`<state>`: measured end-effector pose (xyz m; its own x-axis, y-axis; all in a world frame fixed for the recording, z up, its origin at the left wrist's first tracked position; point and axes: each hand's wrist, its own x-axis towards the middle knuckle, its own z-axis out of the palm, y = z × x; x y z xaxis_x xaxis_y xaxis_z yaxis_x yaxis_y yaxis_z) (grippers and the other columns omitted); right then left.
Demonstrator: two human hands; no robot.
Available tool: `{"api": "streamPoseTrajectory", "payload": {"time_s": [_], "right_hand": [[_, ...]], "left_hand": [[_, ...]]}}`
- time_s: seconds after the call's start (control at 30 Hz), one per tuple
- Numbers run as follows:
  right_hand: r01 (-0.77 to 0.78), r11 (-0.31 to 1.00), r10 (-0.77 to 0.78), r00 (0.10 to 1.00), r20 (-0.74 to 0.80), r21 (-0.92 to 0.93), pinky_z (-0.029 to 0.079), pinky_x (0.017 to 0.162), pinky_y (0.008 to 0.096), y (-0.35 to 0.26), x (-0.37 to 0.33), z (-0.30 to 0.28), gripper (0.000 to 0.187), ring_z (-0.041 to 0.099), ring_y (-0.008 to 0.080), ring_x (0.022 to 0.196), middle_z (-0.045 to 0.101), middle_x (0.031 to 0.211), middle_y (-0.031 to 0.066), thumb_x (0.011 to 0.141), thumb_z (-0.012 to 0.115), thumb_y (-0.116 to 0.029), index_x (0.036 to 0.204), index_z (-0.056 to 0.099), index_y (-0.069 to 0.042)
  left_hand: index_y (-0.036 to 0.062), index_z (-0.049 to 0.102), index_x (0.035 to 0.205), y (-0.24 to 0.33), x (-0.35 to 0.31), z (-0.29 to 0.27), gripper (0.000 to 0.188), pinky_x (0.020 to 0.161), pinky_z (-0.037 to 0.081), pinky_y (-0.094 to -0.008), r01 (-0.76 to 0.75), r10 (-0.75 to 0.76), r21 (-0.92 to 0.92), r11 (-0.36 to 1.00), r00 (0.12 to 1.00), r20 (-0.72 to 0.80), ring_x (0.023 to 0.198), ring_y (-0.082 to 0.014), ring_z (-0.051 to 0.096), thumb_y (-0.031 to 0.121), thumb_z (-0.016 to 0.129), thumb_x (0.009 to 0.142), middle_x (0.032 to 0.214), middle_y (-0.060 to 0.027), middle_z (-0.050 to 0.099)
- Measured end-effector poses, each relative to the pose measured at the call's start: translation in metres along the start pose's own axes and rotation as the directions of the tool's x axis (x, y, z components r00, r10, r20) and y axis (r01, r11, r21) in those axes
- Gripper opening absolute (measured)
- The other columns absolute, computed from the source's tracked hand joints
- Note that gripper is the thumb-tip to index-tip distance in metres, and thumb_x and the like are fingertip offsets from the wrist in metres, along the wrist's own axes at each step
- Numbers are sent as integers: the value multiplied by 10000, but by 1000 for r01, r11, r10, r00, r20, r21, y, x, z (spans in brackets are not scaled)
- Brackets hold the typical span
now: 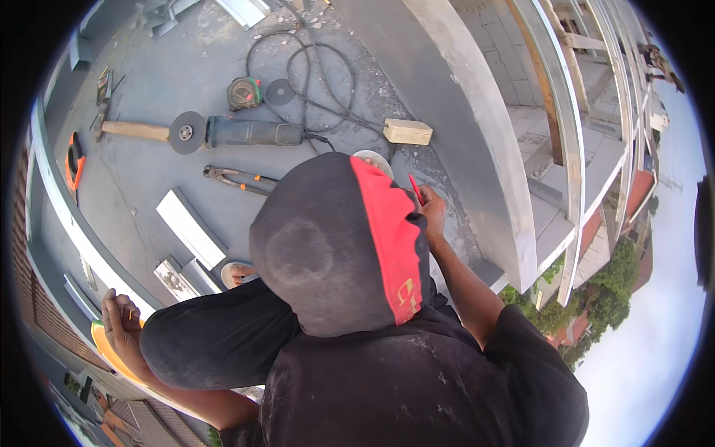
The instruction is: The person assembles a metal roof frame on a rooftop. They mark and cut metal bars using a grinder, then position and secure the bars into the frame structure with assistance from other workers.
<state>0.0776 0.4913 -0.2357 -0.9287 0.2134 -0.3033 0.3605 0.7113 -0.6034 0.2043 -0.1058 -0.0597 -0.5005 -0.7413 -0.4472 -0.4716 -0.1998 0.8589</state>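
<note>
My right hand is closed around a slim red pen, beyond my raised right knee. Off to the left, my left hand curls its fingers beside a pale metal rail. A tiny orange-yellow bit shows between those fingers, too small to name. My bent legs in dark trousers, one with a red stripe, hide much of the ground between my hands. Steel pincers with orange-marked handles lie ahead of my knees, partly covered. A white metal profile piece rests near my left foot.
An angle grinder lies beside a wooden-handled hammer. Around them are a tape measure, a loose cutting disc, a coiled cable, a socket block and an orange-handled tool. A concrete ledge stands on the right.
</note>
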Motion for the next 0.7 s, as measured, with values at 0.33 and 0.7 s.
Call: {"api": "streamPoseTrajectory", "payload": {"time_s": [0.33, 0.7], "right_hand": [[-197, 847, 262, 963, 67, -493, 528, 645, 518, 152, -127, -65, 325, 706, 406, 726, 696, 718, 151, 965, 686, -403, 1098, 589, -122], [-391, 883, 435, 890, 139, -261, 539, 775, 520, 110, -111, 0, 332, 722, 410, 883, 730, 895, 212, 886, 703, -254, 1144, 596, -75]], "left_hand": [[17, 651, 1172, 108, -12, 179, 269, 662, 411, -256, -563, 221, 464, 684, 766, 604, 713, -88, 522, 226, 495, 1105, 793, -36, 627], [22, 668, 1067, 70, -73, 278, 165, 667, 500, -368, -530, 80, 636, 561, 799, 595, 697, -245, 657, 158, 653, 974, 721, -109, 663]]}}
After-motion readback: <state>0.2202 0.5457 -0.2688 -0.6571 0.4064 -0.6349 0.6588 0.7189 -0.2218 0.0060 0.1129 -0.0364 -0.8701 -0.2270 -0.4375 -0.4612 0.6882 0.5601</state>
